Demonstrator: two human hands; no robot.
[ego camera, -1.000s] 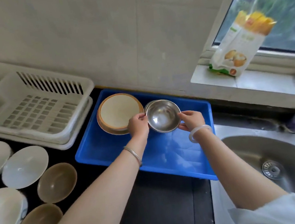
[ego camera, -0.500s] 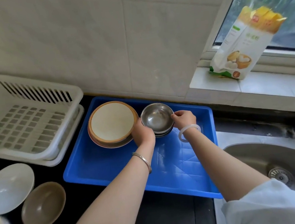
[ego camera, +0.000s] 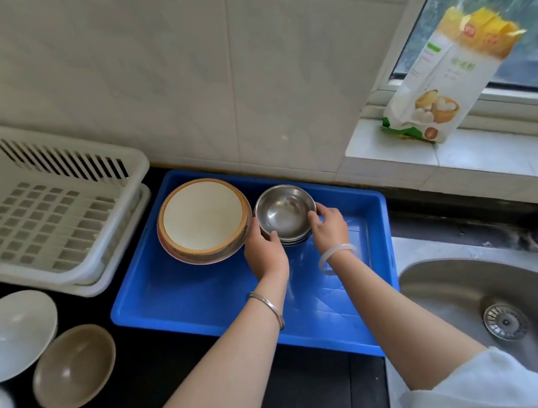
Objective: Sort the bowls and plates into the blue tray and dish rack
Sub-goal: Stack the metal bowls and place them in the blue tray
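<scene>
Both hands are down in the blue tray [ego camera: 204, 296], just right of centre frame, fingers curled round the rim of the steel bowl [ego camera: 285, 209]: the left hand [ego camera: 265, 256] on its near-left edge, the right hand [ego camera: 329, 228] on its right. The bowl looks nested on other steel ones, though I can't count them. It sits just beside the stacked plates [ego camera: 203, 218], possibly touching. I'd worry a careless release tips the smooth stack against them. The white dish rack [ego camera: 54, 213] at left holds nothing, and the bowls on the counter [ego camera: 74, 366], lower left, await sorting.
</scene>
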